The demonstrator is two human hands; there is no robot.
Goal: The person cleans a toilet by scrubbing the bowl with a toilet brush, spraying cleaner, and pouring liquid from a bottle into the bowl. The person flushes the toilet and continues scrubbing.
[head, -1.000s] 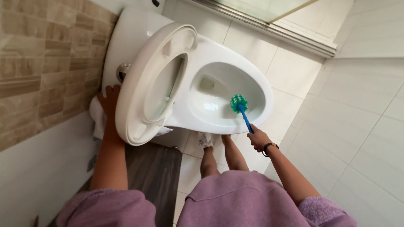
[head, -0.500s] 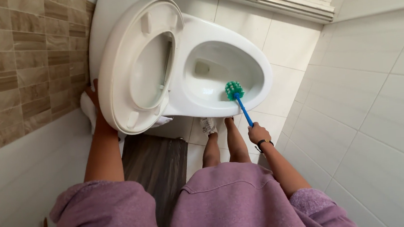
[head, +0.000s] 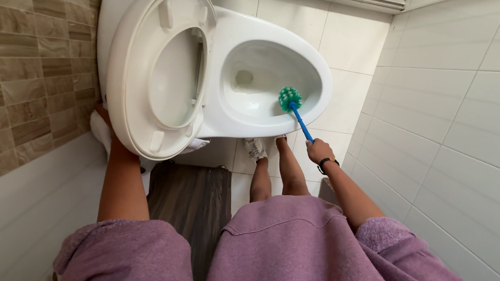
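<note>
Toilet scrubbing, seen from above. The right hand [head: 319, 151] is closed around the blue handle of the toilet brush [head: 295, 110], whose green head rests against the inner wall of the toilet bowl [head: 316, 76], just below the near rim. The left hand [head: 106, 125] reaches behind the raised seat [head: 125, 103], beside a white cloth [head: 99, 131]; whether it is open or gripping cannot be told, since the seat hides most of it. Good practice, judged from this position: keep the bristles pressed flat to the porcelain, work in short strokes around the rim, hold the handle at a shallow angle so that splashes stay inside, and keep the seat braced upright with the other hand.
</note>
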